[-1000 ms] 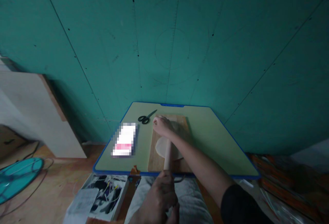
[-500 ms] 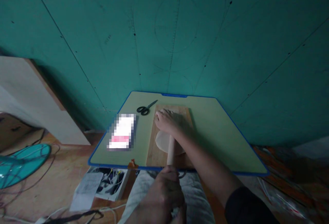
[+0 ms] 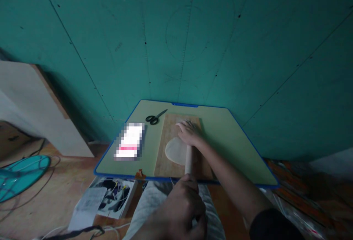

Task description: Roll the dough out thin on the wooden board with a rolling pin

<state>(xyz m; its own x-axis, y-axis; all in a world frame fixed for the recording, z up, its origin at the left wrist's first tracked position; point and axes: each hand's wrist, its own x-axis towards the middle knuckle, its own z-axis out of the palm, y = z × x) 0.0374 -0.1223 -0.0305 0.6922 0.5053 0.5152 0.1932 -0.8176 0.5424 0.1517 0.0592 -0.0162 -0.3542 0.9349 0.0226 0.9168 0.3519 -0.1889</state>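
Observation:
A pale wooden rolling pin (image 3: 189, 159) lies lengthwise over the right side of a flat, round piece of dough (image 3: 175, 151). My left hand (image 3: 186, 199) is wrapped around the pin's near end, just off the table's front edge. At the far end, my right hand (image 3: 189, 131) grips the pin from above, its fingers partly hidden. Beneath the dough is a wooden cutting board (image 3: 162, 159); my right forearm crosses over the board's right side.
Black-handled scissors (image 3: 154, 118) and a pixelated, bright phone-like object (image 3: 129, 140) lie left of the board on a blue-edged table (image 3: 234, 155). A green wall (image 3: 110, 41) rises behind. Below at left are an open box (image 3: 116, 197) of cables and a turquoise round base (image 3: 22, 177).
Both hands and the rolling pin have shifted right across the dough, uncovering more of its left part. The camera view has moved slightly.

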